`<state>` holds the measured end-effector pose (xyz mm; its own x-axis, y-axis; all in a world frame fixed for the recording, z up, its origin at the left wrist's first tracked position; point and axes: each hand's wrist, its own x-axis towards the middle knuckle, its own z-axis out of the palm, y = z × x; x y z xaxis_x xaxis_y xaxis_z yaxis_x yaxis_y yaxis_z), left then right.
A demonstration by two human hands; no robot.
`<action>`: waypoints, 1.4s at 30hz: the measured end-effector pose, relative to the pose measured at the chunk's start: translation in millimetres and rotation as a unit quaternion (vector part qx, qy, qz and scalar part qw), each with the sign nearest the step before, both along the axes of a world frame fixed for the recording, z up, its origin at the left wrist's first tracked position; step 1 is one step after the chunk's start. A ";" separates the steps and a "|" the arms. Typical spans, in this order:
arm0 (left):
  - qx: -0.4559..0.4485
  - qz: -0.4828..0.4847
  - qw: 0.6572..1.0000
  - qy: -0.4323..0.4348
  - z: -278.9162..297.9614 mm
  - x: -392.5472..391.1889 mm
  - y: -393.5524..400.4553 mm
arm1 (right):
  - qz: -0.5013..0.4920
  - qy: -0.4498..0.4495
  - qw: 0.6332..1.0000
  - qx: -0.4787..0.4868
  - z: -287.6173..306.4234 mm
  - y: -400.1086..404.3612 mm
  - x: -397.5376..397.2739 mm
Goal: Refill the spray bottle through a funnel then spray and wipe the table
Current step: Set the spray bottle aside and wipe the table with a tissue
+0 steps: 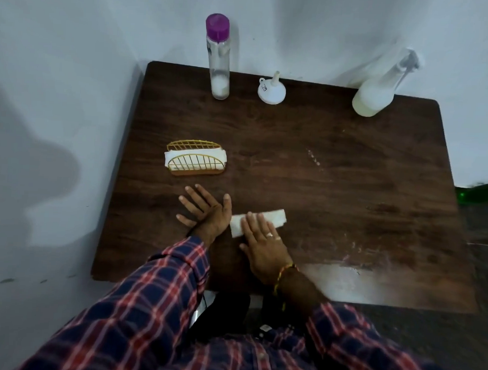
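Observation:
A folded white tissue (275,217) lies on the dark wooden table (349,189) near its front. My right hand (262,247) presses flat on the tissue's left part, fingers spread. My left hand (205,211) rests flat on the table just left of the tissue, fingers apart, holding nothing. At the back right stands a clear spray bottle (378,92) with whitish liquid in its lower part. A white funnel (271,91) sits upside down at the back middle. A tall clear bottle (219,58) with a purple cap stands at the back left, a little white liquid at its bottom.
A gold wire napkin holder (195,161) with white tissues stands left of centre, just beyond my left hand. Wet streaks and droplets (314,160) mark the table's right half. A white wall runs along the left and back edges.

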<state>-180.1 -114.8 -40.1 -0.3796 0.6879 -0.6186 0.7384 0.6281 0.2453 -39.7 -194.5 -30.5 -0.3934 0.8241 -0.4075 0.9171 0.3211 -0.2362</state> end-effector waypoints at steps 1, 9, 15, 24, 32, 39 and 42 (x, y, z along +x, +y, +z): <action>-0.002 0.000 1.000 -0.006 0.4 -1.3 0.0 | -0.006 0.001 1.000 0.000 2.5 -14.2 7.7; 0.028 -0.053 0.998 0.012 6.0 -8.0 -17.3 | -0.059 -0.016 0.996 0.059 -7.5 -4.5 11.6; 0.074 -0.151 0.983 0.075 0.9 4.9 -87.1 | -0.001 -0.016 0.998 0.057 -8.2 -77.1 32.3; 0.013 -0.161 0.987 0.017 14.5 32.7 -106.9 | -0.008 -0.001 0.999 0.052 -8.9 -77.7 65.3; -0.053 -0.171 0.984 -0.003 30.6 26.2 -83.6 | -0.182 0.004 0.983 0.013 -7.3 -27.1 94.1; -0.029 -0.158 0.986 0.051 32.5 37.8 -69.6 | -0.079 0.018 0.997 0.002 -5.3 -32.8 73.3; 0.005 -0.170 0.984 0.055 31.7 38.0 -60.4 | -0.188 -0.007 0.982 0.015 -8.2 -6.8 86.2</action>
